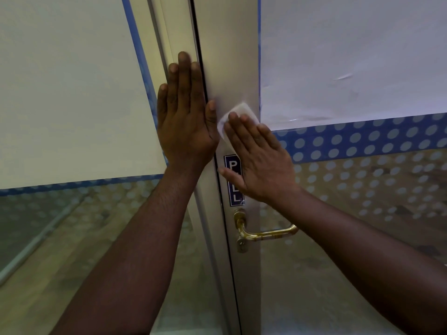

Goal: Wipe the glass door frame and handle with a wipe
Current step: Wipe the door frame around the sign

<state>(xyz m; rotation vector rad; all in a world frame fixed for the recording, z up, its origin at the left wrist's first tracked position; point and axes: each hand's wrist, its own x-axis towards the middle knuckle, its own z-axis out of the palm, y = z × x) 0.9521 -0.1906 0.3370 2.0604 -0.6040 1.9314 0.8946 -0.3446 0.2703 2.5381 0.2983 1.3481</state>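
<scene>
The right hand (260, 163) lay flat with straight fingers, pressing a small white wipe (238, 117) against the pale grey metal door frame (229, 56), above a dark blue "PULL" sticker (232, 180). The left hand (185, 119) was also an open grip, fingers straight, resting flat across the seam just beside the wipe. The curved brass lever handle (263, 234) sat lower on the frame, untouched, beside dotted blue-banded glass (362, 141).

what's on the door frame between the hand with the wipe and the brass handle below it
In the head view, a dark blue PULL sticker runs down the door frame between the right hand pressing the wipe and the handle; the hand partly covers it.
</scene>
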